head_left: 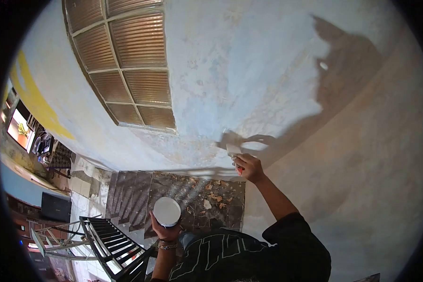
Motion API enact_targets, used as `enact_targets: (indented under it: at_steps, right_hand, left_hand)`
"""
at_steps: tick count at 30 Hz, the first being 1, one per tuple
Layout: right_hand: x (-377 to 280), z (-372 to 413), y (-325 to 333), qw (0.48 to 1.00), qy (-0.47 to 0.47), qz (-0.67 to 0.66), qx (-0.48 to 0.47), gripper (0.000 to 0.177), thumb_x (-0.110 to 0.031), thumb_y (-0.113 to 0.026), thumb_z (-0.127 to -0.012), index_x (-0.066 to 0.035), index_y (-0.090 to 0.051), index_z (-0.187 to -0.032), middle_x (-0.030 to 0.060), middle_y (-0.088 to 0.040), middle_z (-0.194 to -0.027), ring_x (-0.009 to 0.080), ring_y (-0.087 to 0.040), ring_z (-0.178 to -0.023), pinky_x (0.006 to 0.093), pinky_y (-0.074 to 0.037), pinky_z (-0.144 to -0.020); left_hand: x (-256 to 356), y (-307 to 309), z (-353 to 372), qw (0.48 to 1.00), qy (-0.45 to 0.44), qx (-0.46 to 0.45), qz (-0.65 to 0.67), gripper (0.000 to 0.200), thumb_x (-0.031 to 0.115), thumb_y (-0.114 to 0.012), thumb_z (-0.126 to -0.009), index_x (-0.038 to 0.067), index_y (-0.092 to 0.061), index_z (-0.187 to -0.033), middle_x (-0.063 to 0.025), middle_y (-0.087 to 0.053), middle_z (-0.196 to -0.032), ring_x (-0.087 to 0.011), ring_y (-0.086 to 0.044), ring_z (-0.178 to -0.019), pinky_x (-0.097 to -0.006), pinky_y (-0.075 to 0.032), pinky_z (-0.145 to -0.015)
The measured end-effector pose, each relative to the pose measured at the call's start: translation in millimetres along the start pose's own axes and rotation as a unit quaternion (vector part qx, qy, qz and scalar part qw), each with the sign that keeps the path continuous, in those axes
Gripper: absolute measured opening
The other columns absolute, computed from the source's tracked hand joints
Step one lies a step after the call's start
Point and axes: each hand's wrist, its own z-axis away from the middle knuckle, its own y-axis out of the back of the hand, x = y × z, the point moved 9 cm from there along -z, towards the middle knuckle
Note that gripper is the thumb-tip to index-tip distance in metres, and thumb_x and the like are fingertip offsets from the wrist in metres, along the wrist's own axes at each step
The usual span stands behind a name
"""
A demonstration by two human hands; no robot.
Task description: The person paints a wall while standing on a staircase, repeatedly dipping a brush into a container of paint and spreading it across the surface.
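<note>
In the head view, my right hand (249, 167) is closed round the red handle of a paintbrush (233, 150). The pale bristles are at the bluish-white wall (197, 94), right of and below the window; whether they touch it I cannot tell. Lower down, my left hand (164, 229) holds a round white container (167, 211) from its near side, with the fingers partly hidden under it. The container's round face is plain white. A shadow of my arm and the brush falls on the wall.
A ribbed-glass window (127, 61) is set in the wall. Below lie dark steps (131, 197) and a floor with dry leaves and flakes (216, 195). A black metal railing (115, 249) and a ladder-like frame (56, 254) stand at the lower left.
</note>
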Motion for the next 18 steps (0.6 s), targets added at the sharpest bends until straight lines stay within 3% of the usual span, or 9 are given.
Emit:
enact_targets:
  at_steps: [4,5,6,7,8,10,14,17,18]
  right_hand:
    - [47.4,-34.3,61.8,0.995,-0.096,-0.01,0.014,0.028,0.001,-0.065,-0.075,-0.007,-0.069,-0.102,0.0071,-0.067,-0.094,0.0206,-0.065,-0.074,0.0321,-0.053,-0.063]
    - [75.0,-48.2,92.1,0.978,-0.183,-0.076,0.062,0.027,0.001,-0.066,-0.075,-0.006,-0.069,-0.101,0.0084,-0.067,-0.094,0.0209,-0.063,-0.07,0.0316,-0.052,-0.063]
    - [62.5,-81.4,139.0,0.979,-0.185,-0.038,0.081,0.025,0.001,-0.066,-0.077,-0.005,-0.069,-0.101,0.0096,-0.067,-0.093,0.0203,-0.062,-0.068,0.0313,-0.051,-0.062]
    - [45.9,-111.6,179.8,0.985,-0.139,-0.007,0.102,0.029,0.001,-0.067,-0.077,-0.005,-0.068,-0.105,0.0109,-0.067,-0.094,0.0226,-0.064,-0.07,0.0318,-0.052,-0.063]
    - [19.1,-137.7,218.4,0.977,0.051,0.114,0.171,0.032,0.003,-0.07,-0.076,-0.006,-0.068,-0.106,0.0115,-0.067,-0.095,0.0254,-0.066,-0.075,0.0326,-0.054,-0.065]
    - [-14.8,-163.6,266.2,0.942,0.08,0.219,0.24,0.031,0.002,-0.073,-0.075,-0.004,-0.069,-0.105,0.0124,-0.068,-0.1,0.0281,-0.068,-0.082,0.0341,-0.055,-0.069]
    - [-7.3,-147.0,244.1,0.948,0.085,0.205,0.227,0.026,-0.002,-0.071,-0.08,-0.001,-0.069,-0.106,0.014,-0.069,-0.108,0.0273,-0.069,-0.091,0.034,-0.056,-0.076]
    - [11.6,-73.2,137.2,0.982,0.044,0.138,0.123,0.023,-0.001,-0.068,-0.077,-0.002,-0.071,-0.1,0.0138,-0.069,-0.112,0.0255,-0.068,-0.102,0.0338,-0.057,-0.082]
    - [23.9,-36.6,90.5,0.992,0.0,0.077,0.098,0.029,-0.002,-0.071,-0.068,-0.007,-0.072,-0.097,0.0118,-0.069,-0.113,0.0253,-0.068,-0.1,0.0352,-0.057,-0.08]
  left_hand:
    - [65.0,-34.5,17.2,0.967,-0.163,-0.034,-0.193,0.088,0.017,-0.084,-0.072,0.011,-0.033,-0.143,-0.0116,-0.056,-0.128,-0.0237,-0.058,-0.112,-0.0431,-0.053,-0.091]
    - [57.7,-33.8,13.8,0.998,-0.049,-0.026,-0.021,0.078,0.028,-0.077,-0.077,0.012,-0.036,-0.142,-0.0105,-0.056,-0.128,-0.0247,-0.058,-0.113,-0.0451,-0.052,-0.092]
    - [47.4,-40.3,13.3,0.986,0.067,-0.017,0.151,0.071,0.039,-0.07,-0.082,0.013,-0.039,-0.141,-0.0094,-0.056,-0.128,-0.0257,-0.057,-0.114,-0.047,-0.051,-0.093]
    - [36.5,-48.5,14.6,0.959,0.137,-0.021,0.246,0.066,0.047,-0.063,-0.085,0.014,-0.042,-0.139,-0.0085,-0.056,-0.128,-0.0266,-0.057,-0.115,-0.0485,-0.049,-0.093]
    - [26.1,-56.5,17.7,0.919,0.206,-0.011,0.337,0.064,0.056,-0.055,-0.088,0.015,-0.045,-0.137,-0.0075,-0.056,-0.128,-0.0274,-0.057,-0.116,-0.0501,-0.048,-0.094]
    - [9.0,-61.6,14.2,0.893,0.252,-0.016,0.372,0.068,0.067,-0.039,-0.091,0.016,-0.05,-0.133,-0.0059,-0.057,-0.128,-0.0289,-0.056,-0.117,-0.0523,-0.046,-0.096]
    - [33.3,-66.2,16.6,0.96,0.153,-0.038,0.231,0.065,0.066,-0.045,-0.09,0.015,-0.053,-0.131,-0.0065,-0.058,-0.126,-0.0288,-0.056,-0.116,-0.051,-0.045,-0.095]
    - [27.4,-67.5,20.2,0.931,0.188,-0.037,0.311,0.065,0.066,-0.045,-0.09,0.015,-0.055,-0.13,-0.0068,-0.059,-0.124,-0.0294,-0.057,-0.115,-0.0502,-0.045,-0.095]
    - [16.4,-66.0,21.3,0.905,0.223,-0.037,0.361,0.065,0.066,-0.045,-0.09,0.015,-0.055,-0.13,-0.0068,-0.06,-0.124,-0.0297,-0.057,-0.115,-0.0502,-0.045,-0.094]
